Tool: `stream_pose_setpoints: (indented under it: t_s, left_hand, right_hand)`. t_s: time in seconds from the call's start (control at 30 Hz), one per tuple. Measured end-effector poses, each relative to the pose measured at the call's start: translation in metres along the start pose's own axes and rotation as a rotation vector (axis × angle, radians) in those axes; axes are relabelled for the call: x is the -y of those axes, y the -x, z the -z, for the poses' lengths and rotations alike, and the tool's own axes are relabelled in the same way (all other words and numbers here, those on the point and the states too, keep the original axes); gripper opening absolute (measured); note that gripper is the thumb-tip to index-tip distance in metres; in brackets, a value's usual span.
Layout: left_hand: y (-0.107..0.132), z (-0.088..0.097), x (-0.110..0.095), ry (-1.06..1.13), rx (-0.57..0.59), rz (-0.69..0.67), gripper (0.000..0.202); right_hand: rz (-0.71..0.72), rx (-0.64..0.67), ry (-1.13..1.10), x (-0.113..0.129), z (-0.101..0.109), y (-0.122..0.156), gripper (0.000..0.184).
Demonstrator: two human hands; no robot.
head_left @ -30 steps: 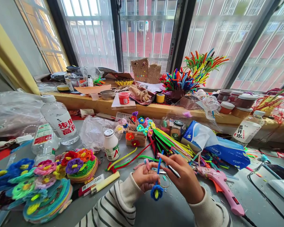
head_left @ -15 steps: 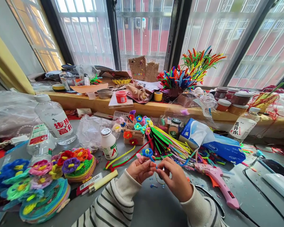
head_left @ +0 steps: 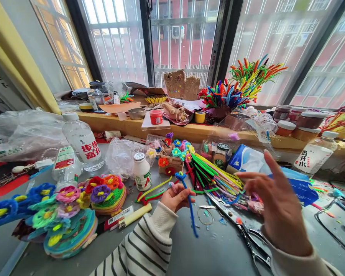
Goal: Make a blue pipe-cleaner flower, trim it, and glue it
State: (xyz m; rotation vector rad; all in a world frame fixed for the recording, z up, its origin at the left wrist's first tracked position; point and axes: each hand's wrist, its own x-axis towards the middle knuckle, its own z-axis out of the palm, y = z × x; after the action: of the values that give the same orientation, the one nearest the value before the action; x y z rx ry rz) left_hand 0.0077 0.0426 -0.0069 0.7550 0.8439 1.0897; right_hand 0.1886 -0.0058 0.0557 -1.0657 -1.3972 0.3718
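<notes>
Blue pipe-cleaner flower [head_left: 180, 176]: light, bendable, we judge; grip stem [head_left: 192, 216]. Left hand [head_left: 176, 198] pinches it; right hand [head_left: 284, 211] spread, seemingly empty.

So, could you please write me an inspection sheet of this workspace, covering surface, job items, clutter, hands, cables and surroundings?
Surface: grey tabletop, with small blue scraps beside the scissors.
Job's things: blue pipe-cleaner flower, bloom end up; scissors; bundle of loose pipe cleaners.
Clutter: clear bottles, white bottle with green label, crumpled clear plastic, blue tissue packet partly hidden by the right hand.
Hands: left hand grips the flower's stem; right hand raised, nothing seen in it.
Cables: dark cable at far right; connections unclear.
Surroundings: wooden ledge crowded with jars and craft items; barred windows behind; yellow curtain at left.
</notes>
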Motion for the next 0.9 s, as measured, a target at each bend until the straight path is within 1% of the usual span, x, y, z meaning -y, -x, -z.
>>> stream_pose_setpoints:
  t_s: [0.03,0.07,0.13,0.2,0.23,0.27,0.33,0.4,0.5,0.63,0.77,0.9]
  left_hand:
    - [0.000,0.000,0.000,-0.017,-0.009,0.009,0.028]
    - [-0.001,0.000,0.000,-0.036,-0.024,0.012,0.029]
    - [-0.002,0.000,0.001,-0.061,-0.073,0.006,0.031]
    - [-0.004,0.001,0.002,-0.077,-0.109,0.010,0.032]
    - [-0.005,0.001,0.001,-0.081,-0.115,0.012,0.032]
    - [-0.005,0.001,0.001,-0.085,-0.115,0.011,0.032]
    - [-0.005,0.001,0.000,-0.092,-0.110,0.000,0.031]
    - [-0.005,0.001,0.000,-0.096,-0.107,-0.015,0.030]
    - [-0.006,0.002,0.001,-0.107,-0.123,-0.028,0.030]
    - [-0.007,0.003,0.003,-0.112,-0.125,-0.035,0.030]
    - [-0.008,0.003,0.004,-0.101,-0.084,-0.027,0.030]
    - [-0.007,0.002,0.006,-0.109,-0.102,-0.047,0.031]
  right_hand:
    - [0.109,-0.015,0.102,0.005,0.007,-0.003,0.022]
    - [0.215,0.020,0.219,0.008,0.011,-0.004,0.022]
    - [0.322,0.167,0.431,0.003,0.010,-0.001,0.024]
    - [0.281,0.376,0.705,-0.012,-0.001,0.005,0.033]
    - [0.258,0.503,0.810,-0.022,-0.009,0.008,0.030]
    - [0.251,0.599,0.887,-0.031,-0.017,0.012,0.020]
    - [0.239,0.706,1.028,-0.046,-0.031,0.019,0.015]
    - [0.272,0.789,1.092,-0.054,-0.041,0.024,0.010]
    - [0.326,0.758,1.132,-0.060,-0.050,0.030,0.010]
    - [0.326,0.716,1.126,-0.065,-0.056,0.033,0.013]
    - [0.318,0.657,1.104,-0.070,-0.057,0.032,0.011]
    - [0.325,0.585,1.067,-0.076,-0.054,0.031,0.012]
